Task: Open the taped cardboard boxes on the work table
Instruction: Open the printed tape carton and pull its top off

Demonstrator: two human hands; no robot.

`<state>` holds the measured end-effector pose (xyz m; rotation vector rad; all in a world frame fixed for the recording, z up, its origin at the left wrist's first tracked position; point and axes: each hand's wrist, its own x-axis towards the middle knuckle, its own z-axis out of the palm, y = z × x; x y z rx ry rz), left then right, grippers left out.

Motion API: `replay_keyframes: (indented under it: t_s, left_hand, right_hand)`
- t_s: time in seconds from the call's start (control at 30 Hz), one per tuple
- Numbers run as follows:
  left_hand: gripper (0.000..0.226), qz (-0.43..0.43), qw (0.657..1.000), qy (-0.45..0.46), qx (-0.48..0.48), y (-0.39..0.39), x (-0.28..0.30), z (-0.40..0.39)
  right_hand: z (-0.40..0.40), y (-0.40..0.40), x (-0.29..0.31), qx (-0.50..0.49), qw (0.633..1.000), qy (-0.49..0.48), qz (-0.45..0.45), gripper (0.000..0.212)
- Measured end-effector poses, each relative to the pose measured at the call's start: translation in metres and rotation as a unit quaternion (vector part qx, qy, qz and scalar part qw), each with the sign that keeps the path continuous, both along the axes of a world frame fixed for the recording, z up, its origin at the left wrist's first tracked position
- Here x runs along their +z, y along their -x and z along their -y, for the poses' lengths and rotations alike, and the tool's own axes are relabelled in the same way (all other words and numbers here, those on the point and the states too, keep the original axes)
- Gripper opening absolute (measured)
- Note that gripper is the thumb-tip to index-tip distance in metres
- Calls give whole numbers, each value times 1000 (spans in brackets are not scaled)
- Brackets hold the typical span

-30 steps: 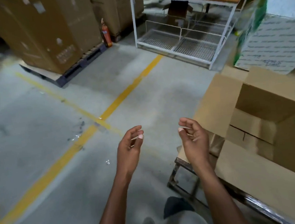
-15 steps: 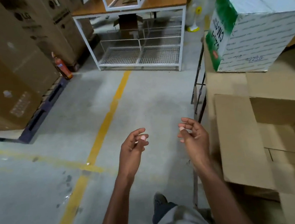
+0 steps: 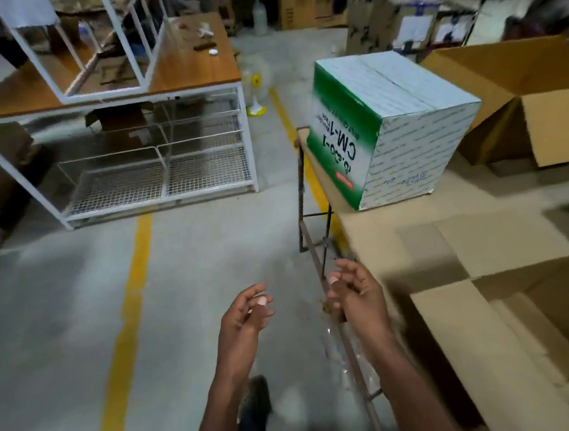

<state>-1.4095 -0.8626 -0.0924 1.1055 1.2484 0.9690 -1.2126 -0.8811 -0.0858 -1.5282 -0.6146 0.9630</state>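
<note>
Green-and-white printed box (image 3: 401,115): closed, top seam shut, upright at the work table's (image 3: 373,223) far corner, print upside down. Brown cardboard box (image 3: 514,343) nearest: flaps spread, open. Second brown box (image 3: 539,110) behind, also open, flaps out.

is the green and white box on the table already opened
No, the green and white box sits closed on the cardboard-covered table, its top flaps flat and shut, unlike the brown open box nearer the hands.

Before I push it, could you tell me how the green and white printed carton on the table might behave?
The green and white printed carton looks stiff: sharp edges, flaps shut. It probably slides rather than tips on the flat cardboard-covered table. It sits near the table's edge, so push inward.
</note>
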Motion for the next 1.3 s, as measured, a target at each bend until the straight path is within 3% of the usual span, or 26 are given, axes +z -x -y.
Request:
replay_keyframes:
  t_s: [0.17,0.43,0.67,0.83,1.03,1.17,1.3]
  left_hand:
    - [24,7,995,-30,-95,-1,10,-128]
    - [26,10,968,-92,-235,-42,72,-313]
    - [25,16,936,-128,-327,-112,96,-433]
    - [19,15,920,-171,-353,-166,101,-511]
    - [17,-31,896,-261,-358,-234,112,-591]
    - [19,-68,851,-371,-365,-287,141,-631]
    - [33,-189,807,-384,-406,-341,146,-682]
  right_hand:
    - [-82,-6,5,-106,994,-13,2,25]
    - [-187,-31,50,-249,967,-23,43,26]
    - [-256,-85,74,-392,908,-43,142,26]
    - [-292,-140,84,-474,872,-86,87,41]
    - [-327,-180,96,-484,869,-101,29,45]
    - [-333,-197,97,-479,875,-43,50,50]
    - [-327,-200,106,-437,897,15,70,40]
